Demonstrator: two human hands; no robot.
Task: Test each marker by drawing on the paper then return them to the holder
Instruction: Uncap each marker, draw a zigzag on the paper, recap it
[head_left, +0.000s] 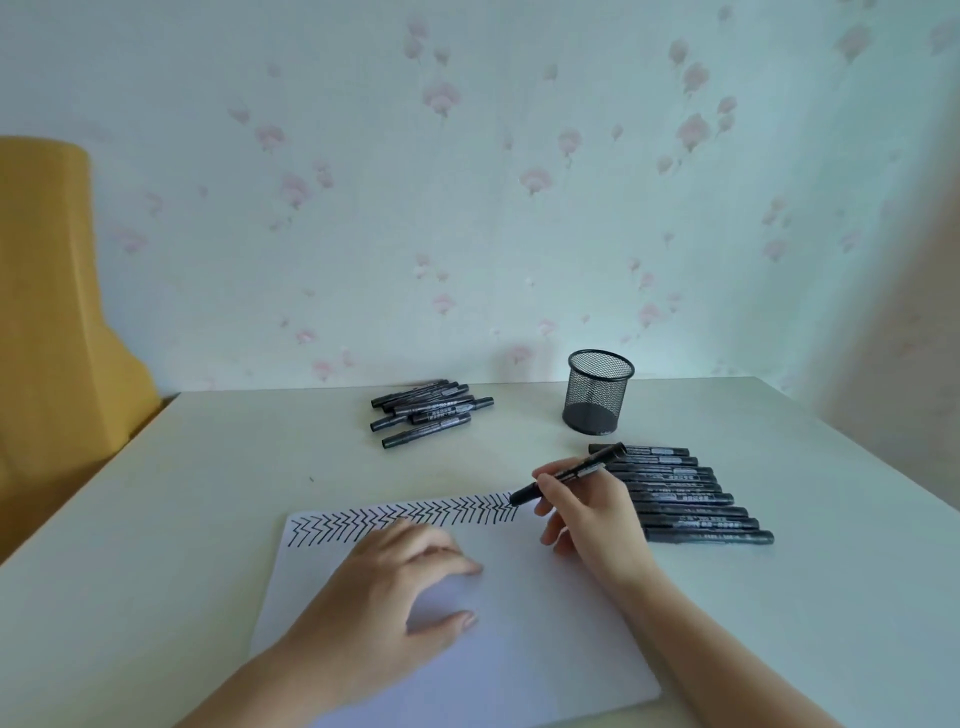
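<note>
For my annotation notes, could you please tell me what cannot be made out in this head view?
- Print on the marker row: too small and blurred to read.
- Part of the zigzag marks: hidden behind the left hand, which rests on the paper.
- Whether the held marker in the right hand touches the paper: unclear.
- Inside of the mesh holder: its bottom is too dark to judge.
- Near paper edge: cut off by the frame and forearms.

Pale floral wallpaper (467, 182) behind white table (182, 493); mustard, perhaps upholstered, chair (47, 312) left.
</note>
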